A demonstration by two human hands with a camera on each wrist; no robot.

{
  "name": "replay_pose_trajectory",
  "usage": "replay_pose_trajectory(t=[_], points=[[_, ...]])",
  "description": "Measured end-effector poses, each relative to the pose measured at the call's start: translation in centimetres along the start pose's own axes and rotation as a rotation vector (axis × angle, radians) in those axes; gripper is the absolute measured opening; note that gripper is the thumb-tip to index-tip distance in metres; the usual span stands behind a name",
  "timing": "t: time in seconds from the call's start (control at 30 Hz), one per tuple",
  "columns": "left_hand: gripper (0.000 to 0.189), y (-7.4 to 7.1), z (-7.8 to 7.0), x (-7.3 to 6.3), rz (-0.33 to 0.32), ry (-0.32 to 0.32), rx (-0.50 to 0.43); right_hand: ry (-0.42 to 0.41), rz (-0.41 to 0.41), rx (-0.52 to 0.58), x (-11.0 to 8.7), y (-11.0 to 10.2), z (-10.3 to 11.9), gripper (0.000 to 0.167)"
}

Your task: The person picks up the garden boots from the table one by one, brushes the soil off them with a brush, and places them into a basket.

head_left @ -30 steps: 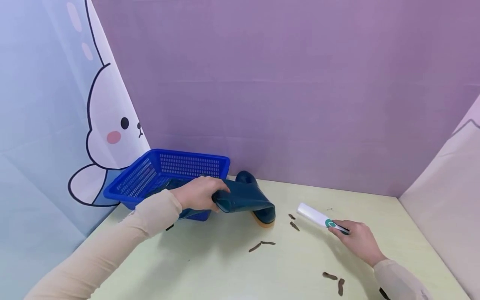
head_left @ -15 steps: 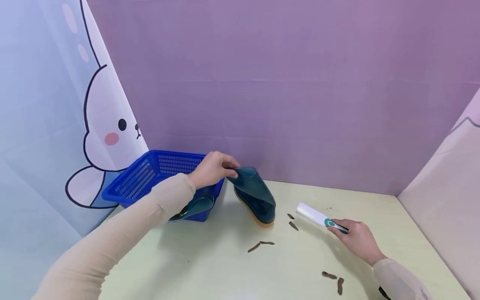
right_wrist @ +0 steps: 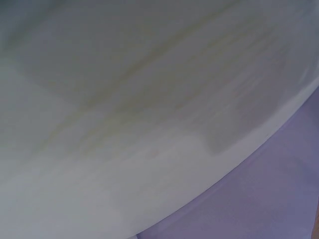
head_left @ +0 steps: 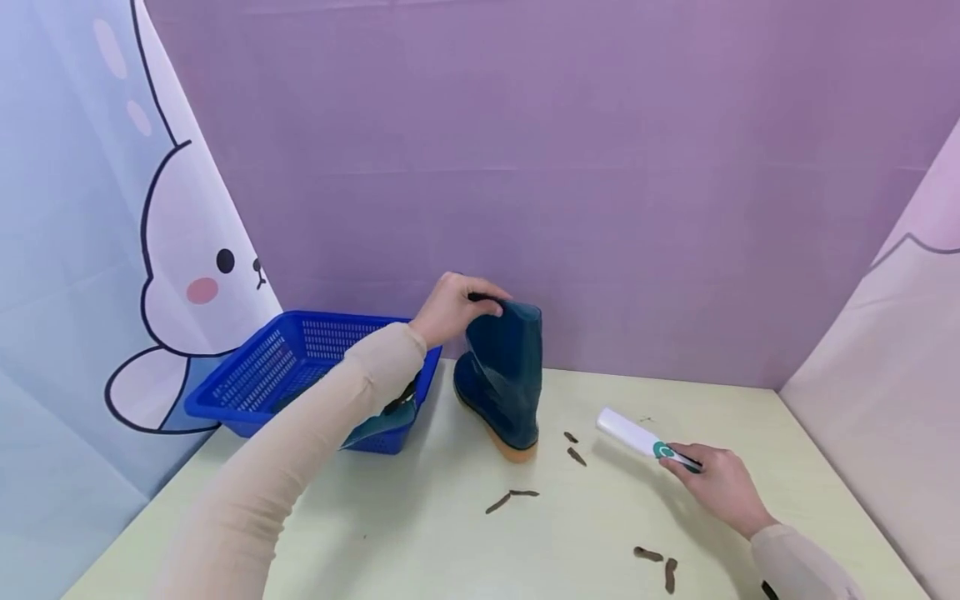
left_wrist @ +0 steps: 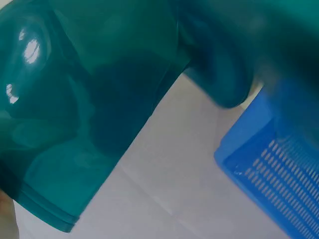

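Note:
A dark teal rubber boot point(head_left: 510, 367) with a tan sole stands on the table, its toe to the left. My left hand point(head_left: 457, 307) pinches the top rim of its shaft. In the left wrist view, the glossy boot point(left_wrist: 99, 99) fills the upper left, with a bit of my hand point(left_wrist: 7, 219) at its rim. A second teal boot point(head_left: 386, 423) lies at the basket's front edge, mostly hidden by my left forearm. My right hand point(head_left: 723, 492) grips the dark end of a white paddle-like tool point(head_left: 626, 432) with a green round mark, held above the table.
A blue perforated basket point(head_left: 345, 318) stands at the back left. Several small brown strips lie in pairs: one pair point(head_left: 576, 456) beside the boot, another point(head_left: 498, 503) in front, a third point(head_left: 670, 575) near the front right. A purple cloth wall point(head_left: 600, 208) rises behind the table.
My left hand has swung the boot's shaft up from nearly horizontal to upright. The second boot now lies apart at the basket's edge. My right hand and the white tool have barely moved.

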State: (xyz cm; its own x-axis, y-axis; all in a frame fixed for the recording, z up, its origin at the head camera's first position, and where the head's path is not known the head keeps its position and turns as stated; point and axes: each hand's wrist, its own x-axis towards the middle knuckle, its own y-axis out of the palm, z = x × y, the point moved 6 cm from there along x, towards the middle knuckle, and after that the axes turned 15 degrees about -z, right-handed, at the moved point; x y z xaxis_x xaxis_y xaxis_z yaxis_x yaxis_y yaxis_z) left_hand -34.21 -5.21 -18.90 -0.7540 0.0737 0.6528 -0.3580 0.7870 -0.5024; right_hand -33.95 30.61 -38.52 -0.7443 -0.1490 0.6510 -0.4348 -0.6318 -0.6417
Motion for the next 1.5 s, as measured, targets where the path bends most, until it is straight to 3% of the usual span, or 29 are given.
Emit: replay_pose_trajectory(t=[0.13,0.4,0.63,0.83,0.93,1.23,1.5], points=[[0.020,-1.1,-0.5,0.9,-0.077,0.021,-0.014,-0.002,-0.005,-0.004,0.2,0.0,-0.1,0.027],[0.022,-2.9,-2.0,2.8,-0.148,-0.006,-0.049,0.009,-0.008,0.010,0.6,-0.1,-0.3,0.027],[0.023,-4.7,-4.6,4.8,-0.222,0.066,0.002,0.004,-0.015,-0.001,1.1,-0.5,-0.4,0.028],[0.021,-5.3,-4.7,5.4,-0.293,0.005,-0.037,0.015,-0.003,-0.012,0.8,-1.0,-0.7,0.030],[0.021,-4.6,-5.1,5.4,-0.286,0.026,-0.049,0.014,-0.008,-0.015,0.6,-1.2,-0.8,0.030],[0.023,-2.3,-8.0,6.0,-0.213,0.172,0.005,0.017,-0.018,-0.012,0.2,-1.2,-1.0,0.030],[0.023,-3.4,-8.4,6.6,-0.236,0.130,-0.017,0.012,-0.034,-0.015,0.4,-1.2,-1.0,0.030]])
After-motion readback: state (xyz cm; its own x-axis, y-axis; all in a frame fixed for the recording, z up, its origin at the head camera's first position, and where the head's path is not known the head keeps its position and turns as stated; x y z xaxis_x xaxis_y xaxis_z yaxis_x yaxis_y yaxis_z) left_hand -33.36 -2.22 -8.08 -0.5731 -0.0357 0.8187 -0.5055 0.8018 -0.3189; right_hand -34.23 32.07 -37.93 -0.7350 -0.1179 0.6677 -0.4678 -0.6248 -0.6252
